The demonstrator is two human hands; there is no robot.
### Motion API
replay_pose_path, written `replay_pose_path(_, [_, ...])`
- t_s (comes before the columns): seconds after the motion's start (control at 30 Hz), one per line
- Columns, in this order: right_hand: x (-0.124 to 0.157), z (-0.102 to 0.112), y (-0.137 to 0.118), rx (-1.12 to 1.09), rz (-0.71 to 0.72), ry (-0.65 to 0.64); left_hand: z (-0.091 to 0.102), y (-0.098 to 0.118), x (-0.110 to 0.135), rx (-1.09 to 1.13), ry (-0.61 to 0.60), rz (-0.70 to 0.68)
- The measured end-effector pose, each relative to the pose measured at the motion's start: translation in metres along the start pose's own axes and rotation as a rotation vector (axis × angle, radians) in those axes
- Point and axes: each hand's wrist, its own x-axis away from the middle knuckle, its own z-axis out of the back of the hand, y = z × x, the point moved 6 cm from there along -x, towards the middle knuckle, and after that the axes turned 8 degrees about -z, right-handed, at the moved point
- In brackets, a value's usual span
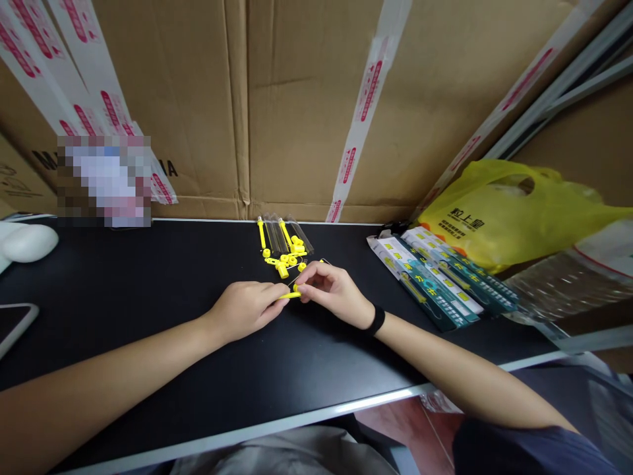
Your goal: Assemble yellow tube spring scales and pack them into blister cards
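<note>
My left hand (pixel 247 307) and my right hand (pixel 331 290) meet over the middle of a black table (pixel 148 277). Both are closed in a pinch on a small yellow plastic stick (pixel 289 295) held between them, low over the tabletop. A thin wire seems to run from my right fingers, too fine to be sure. Just beyond the hands lies a pile of small yellow plastic parts (pixel 287 258) with clear tubes (pixel 274 234) with yellow caps. A black band sits on my right wrist.
Taped cardboard boxes (pixel 297 105) wall off the table's back. Green-and-white packaged cards (pixel 440 280) fan out at the right, beside a yellow plastic bag (pixel 509 211) and clear bags. A white object (pixel 30 242) and a phone (pixel 12 323) lie at the left edge.
</note>
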Motion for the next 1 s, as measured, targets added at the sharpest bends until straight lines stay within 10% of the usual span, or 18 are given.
replay_pose_path(1.0, [0.01,-0.004,-0.014,0.18,0.129,-0.033,0.001,-0.004,0.002,0.003,0.028,0.037])
